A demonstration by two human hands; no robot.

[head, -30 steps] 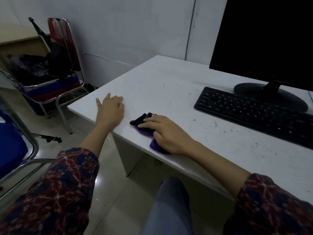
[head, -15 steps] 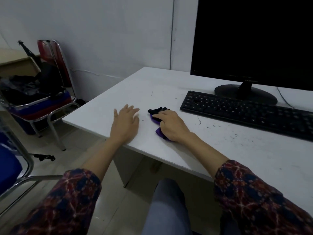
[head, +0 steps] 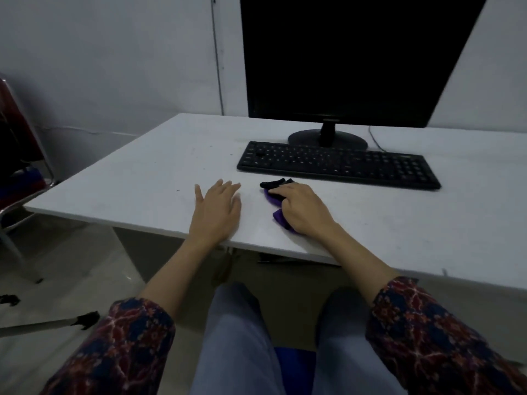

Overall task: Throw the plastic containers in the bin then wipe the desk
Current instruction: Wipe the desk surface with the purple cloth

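While I am sitting at the white desk (head: pixel 159 166), I am pressing my right hand (head: pixel 303 210) down on a purple and black cloth (head: pixel 276 195), my fingers curling over it so that the cloth is bunching under my palm near the front edge of the desk. I am resting my left hand (head: pixel 215 212) flat beside it, fingers straight and slightly spread, the two hands lying close but not touching. A black keyboard (head: pixel 336 165) is lying just beyond the cloth, and a dark monitor (head: pixel 356 58) is standing behind it. Patterned sleeves (head: pixel 422 332) are covering my forearms.
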